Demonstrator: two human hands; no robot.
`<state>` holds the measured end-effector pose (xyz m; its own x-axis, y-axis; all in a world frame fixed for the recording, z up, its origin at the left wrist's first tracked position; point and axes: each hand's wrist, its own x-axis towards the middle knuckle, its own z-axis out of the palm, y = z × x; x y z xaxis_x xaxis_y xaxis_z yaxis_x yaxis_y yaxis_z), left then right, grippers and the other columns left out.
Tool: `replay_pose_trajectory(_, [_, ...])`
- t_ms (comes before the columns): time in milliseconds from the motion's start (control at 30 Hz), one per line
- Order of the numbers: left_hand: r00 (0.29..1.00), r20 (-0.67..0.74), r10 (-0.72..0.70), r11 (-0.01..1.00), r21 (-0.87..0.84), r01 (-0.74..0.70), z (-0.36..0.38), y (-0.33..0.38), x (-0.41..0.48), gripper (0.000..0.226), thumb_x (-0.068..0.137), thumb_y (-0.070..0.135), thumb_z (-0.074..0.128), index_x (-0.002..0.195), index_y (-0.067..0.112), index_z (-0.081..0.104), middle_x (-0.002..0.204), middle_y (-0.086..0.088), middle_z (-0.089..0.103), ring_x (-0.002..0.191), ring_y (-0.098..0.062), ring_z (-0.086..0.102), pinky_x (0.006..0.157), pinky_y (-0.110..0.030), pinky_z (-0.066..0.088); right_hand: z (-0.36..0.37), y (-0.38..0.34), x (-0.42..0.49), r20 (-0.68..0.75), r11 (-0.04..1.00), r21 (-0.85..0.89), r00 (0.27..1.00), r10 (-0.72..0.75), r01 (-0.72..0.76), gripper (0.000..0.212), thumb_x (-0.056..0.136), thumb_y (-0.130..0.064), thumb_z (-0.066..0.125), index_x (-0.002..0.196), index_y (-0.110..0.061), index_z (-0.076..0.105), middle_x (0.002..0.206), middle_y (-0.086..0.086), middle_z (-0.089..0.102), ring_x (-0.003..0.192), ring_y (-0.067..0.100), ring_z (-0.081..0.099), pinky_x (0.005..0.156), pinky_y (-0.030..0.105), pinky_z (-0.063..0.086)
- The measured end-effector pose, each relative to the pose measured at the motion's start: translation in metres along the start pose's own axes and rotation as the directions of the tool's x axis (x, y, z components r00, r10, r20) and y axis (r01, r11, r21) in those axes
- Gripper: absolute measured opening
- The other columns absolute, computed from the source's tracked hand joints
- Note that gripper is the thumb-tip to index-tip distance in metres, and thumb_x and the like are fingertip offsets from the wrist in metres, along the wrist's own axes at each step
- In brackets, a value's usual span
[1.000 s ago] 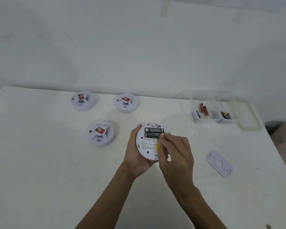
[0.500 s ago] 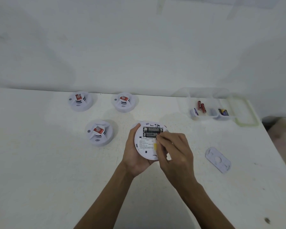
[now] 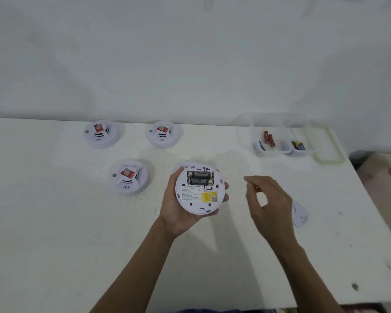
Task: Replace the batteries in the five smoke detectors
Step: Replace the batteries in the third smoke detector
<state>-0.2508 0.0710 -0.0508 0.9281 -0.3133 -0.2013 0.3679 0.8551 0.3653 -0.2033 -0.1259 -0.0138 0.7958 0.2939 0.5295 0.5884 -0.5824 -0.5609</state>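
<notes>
My left hand (image 3: 175,211) grips a white smoke detector (image 3: 199,190) turned back side up above the table. Two black batteries (image 3: 199,178) lie in its open compartment, and a yellow label shows below them. My right hand (image 3: 269,199) hovers to the right of it with loosely curled fingers and holds nothing. Three more detectors stand face up: one near left (image 3: 128,176), one at the back left (image 3: 100,133) and one at the back middle (image 3: 162,134). Another white detector (image 3: 181,166) peeks out behind the held one.
A clear plastic box (image 3: 278,152) at the back right holds red batteries (image 3: 269,138) and a few others; its lid (image 3: 330,147) lies beside it. A white cover plate (image 3: 300,214) lies under my right hand. The table's right edge is near.
My right hand has left the battery compartment and moved right, away from the detector. The yellow label it covered now shows.
</notes>
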Motion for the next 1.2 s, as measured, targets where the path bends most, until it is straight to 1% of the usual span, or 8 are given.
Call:
replay_pose_trajectory(167, [0.995, 0.096, -0.035, 0.999, -0.029, 0.038, -0.006, -0.002, 0.0, 0.077, 0.091, 0.063, 0.02, 0.137, 0.007, 0.045, 0.134, -0.023, 0.051, 0.12, -0.04, 0.051, 0.09, -0.043, 0.049, -0.016, 0.065, -0.01, 0.267, 0.878, -0.369, 0.87, 0.414, -0.305, 0.035, 0.089, -0.015, 0.06, 0.124, -0.014, 0.059, 0.117, 0.007, 0.063, 0.103, 0.028, 0.058, 0.085, 0.036, 0.046])
replay_pose_trajectory(333, [0.985, 0.161, -0.062, 0.998, -0.022, 0.067, -0.002, -0.003, 0.0, 0.073, 0.091, 0.061, 0.028, 0.139, 0.007, 0.041, 0.136, -0.023, 0.048, 0.122, -0.04, 0.049, 0.093, -0.045, 0.047, -0.032, 0.087, -0.012, 0.427, 0.717, -0.643, 0.651, 0.627, -0.269, 0.061, 0.087, -0.017, 0.054, 0.144, -0.022, 0.034, 0.135, 0.015, 0.042, 0.119, 0.037, 0.04, 0.088, 0.044, 0.045])
replay_pose_trajectory(467, [0.979, 0.183, -0.09, 0.995, -0.035, 0.099, -0.003, -0.006, 0.0, 0.074, 0.091, 0.061, 0.027, 0.139, 0.006, 0.041, 0.136, -0.025, 0.048, 0.122, -0.042, 0.048, 0.094, -0.046, 0.047, -0.032, 0.091, -0.013, 0.452, 0.699, -0.641, 0.579, 0.678, -0.318, 0.061, 0.087, -0.008, 0.049, 0.144, -0.023, 0.032, 0.128, 0.018, 0.039, 0.116, 0.037, 0.036, 0.083, 0.039, 0.041])
replay_pose_trajectory(600, [0.965, 0.235, -0.112, 0.99, -0.055, 0.129, -0.002, -0.01, 0.001, 0.073, 0.092, 0.058, 0.029, 0.142, 0.005, 0.035, 0.139, -0.027, 0.043, 0.125, -0.044, 0.044, 0.097, -0.048, 0.044, -0.034, 0.094, -0.015, 0.443, 0.725, -0.626, 0.634, 0.634, -0.286, 0.058, 0.085, -0.003, 0.05, 0.14, -0.019, 0.038, 0.115, 0.017, 0.042, 0.103, 0.035, 0.041, 0.073, 0.032, 0.036])
replay_pose_trajectory(800, [0.961, 0.248, -0.118, 0.991, -0.03, 0.129, 0.0, -0.012, 0.0, 0.07, 0.092, 0.053, 0.041, 0.142, 0.005, 0.036, 0.139, -0.027, 0.044, 0.125, -0.044, 0.044, 0.098, -0.048, 0.044, -0.029, 0.085, -0.015, 0.403, 0.713, -0.675, 0.715, 0.571, -0.188, 0.069, 0.08, -0.031, 0.064, 0.139, -0.011, 0.035, 0.12, 0.013, 0.044, 0.097, 0.031, 0.051, 0.079, 0.037, 0.044])
replay_pose_trajectory(933, [0.971, 0.219, -0.1, 0.993, -0.041, 0.112, -0.001, -0.009, -0.002, 0.071, 0.091, 0.055, 0.04, 0.142, 0.006, 0.035, 0.139, -0.025, 0.044, 0.125, -0.043, 0.044, 0.096, -0.047, 0.045, -0.018, 0.069, -0.013, 0.364, 0.859, -0.365, 0.795, 0.485, -0.358, 0.062, 0.073, -0.027, 0.072, 0.128, -0.014, 0.047, 0.115, 0.006, 0.047, 0.096, 0.024, 0.049, 0.071, 0.026, 0.04])
replay_pose_trajectory(1033, [0.977, 0.196, -0.081, 0.995, -0.041, 0.091, 0.001, -0.006, -0.004, 0.069, 0.09, 0.052, 0.046, 0.141, 0.007, 0.038, 0.139, -0.025, 0.044, 0.126, -0.042, 0.044, 0.096, -0.046, 0.045, -0.011, 0.048, -0.003, 0.371, 0.95, -0.151, 0.875, 0.312, -0.275, 0.014, 0.078, -0.023, 0.064, 0.088, -0.03, 0.057, 0.095, -0.009, 0.052, 0.091, 0.011, 0.044, 0.069, 0.014, 0.035])
replay_pose_trajectory(1200, [0.988, 0.141, -0.068, 0.995, -0.064, 0.078, 0.001, -0.003, -0.007, 0.071, 0.086, 0.052, 0.055, 0.139, 0.006, 0.042, 0.136, -0.026, 0.048, 0.122, -0.044, 0.048, 0.091, -0.047, 0.049, -0.008, 0.007, 0.013, 0.315, 0.902, 0.129, 0.88, 0.357, -0.412, 0.021, 0.093, -0.026, 0.059, 0.082, -0.012, 0.047, 0.075, 0.002, 0.057, 0.064, 0.011, 0.052, 0.054, 0.016, 0.042])
